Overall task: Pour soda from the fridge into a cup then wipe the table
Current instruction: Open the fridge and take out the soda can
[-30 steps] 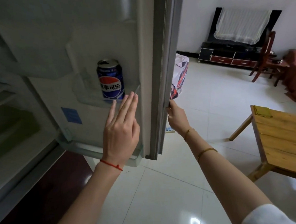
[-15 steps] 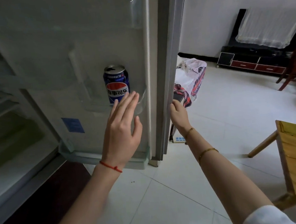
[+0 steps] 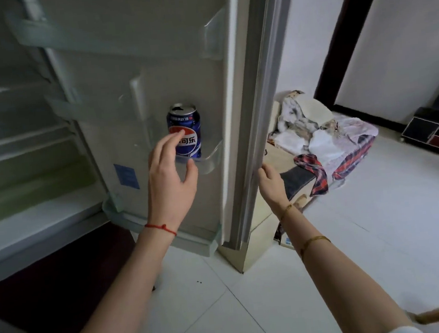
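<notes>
Left hand (image 3: pixel 169 176) half-open, fingertips at Pepsi can (image 3: pixel 185 130), "可乐" legible; right hand (image 3: pixel 270 179) grips fridge door (image 3: pixel 250 109) edge.

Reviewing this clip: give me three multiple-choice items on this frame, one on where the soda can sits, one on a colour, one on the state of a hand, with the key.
1. Where does the soda can stand?
A. On the floor
B. In a fridge door shelf
C. On a wooden table

2. What colour is the cord on the left wrist?
A. Red
B. Green
C. White

3. What is the right hand doing?
A. Hanging idle
B. Carrying a cup
C. Holding the fridge door's edge

Key: 1 B, the can stands upright in the clear door shelf. 2 A, a red cord circles the wrist of the left hand. 3 C, its fingers curl round the door's edge.
</notes>
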Available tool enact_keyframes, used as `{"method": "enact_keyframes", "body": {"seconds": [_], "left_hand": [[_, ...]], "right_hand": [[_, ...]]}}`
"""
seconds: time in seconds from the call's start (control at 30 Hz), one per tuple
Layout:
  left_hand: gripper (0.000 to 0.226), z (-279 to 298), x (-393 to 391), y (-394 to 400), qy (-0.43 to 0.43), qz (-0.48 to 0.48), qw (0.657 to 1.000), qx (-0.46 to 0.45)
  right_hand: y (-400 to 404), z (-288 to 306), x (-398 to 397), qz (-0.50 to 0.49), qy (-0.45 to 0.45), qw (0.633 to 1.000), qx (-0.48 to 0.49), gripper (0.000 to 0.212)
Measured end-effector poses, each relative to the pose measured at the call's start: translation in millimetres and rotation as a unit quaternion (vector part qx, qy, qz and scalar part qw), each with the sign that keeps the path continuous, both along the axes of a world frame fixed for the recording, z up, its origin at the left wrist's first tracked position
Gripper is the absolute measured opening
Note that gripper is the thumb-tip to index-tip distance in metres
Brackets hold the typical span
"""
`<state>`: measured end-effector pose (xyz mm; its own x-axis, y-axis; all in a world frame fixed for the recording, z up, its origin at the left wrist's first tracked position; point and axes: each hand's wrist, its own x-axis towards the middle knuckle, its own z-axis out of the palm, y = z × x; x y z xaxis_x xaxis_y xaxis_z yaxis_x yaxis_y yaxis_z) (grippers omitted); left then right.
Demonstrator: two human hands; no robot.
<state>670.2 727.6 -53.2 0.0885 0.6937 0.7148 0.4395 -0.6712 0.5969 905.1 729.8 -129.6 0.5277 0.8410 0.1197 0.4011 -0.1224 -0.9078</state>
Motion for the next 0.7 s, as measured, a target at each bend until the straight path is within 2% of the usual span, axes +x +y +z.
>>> {"method": "enact_keyframes", "body": {"seconds": [0.2, 0.3, 0.43, 0.7], "left_hand": [[0.064, 14, 9, 27, -0.030, 0.068, 0.993, -0.091], [0.077, 24, 14, 42, -0.026, 0.071, 0.985, -0.158], [0.088, 35, 25, 61, -0.003, 0.069, 0.977, -0.200], [0.070, 47, 54, 80, 0.006, 0.065, 0.973, -0.223]], "right_hand": [[17, 4, 19, 0.029, 0.014, 0.999, -0.018, 0.035], [22, 7, 25, 0.043, 0.021, 0.999, -0.024, 0.036], [29, 8, 34, 0.049, 0.010, 0.998, -0.028, 0.036], [41, 6, 47, 0.051, 0.013, 0.999, -0.015, 0.036]]}}
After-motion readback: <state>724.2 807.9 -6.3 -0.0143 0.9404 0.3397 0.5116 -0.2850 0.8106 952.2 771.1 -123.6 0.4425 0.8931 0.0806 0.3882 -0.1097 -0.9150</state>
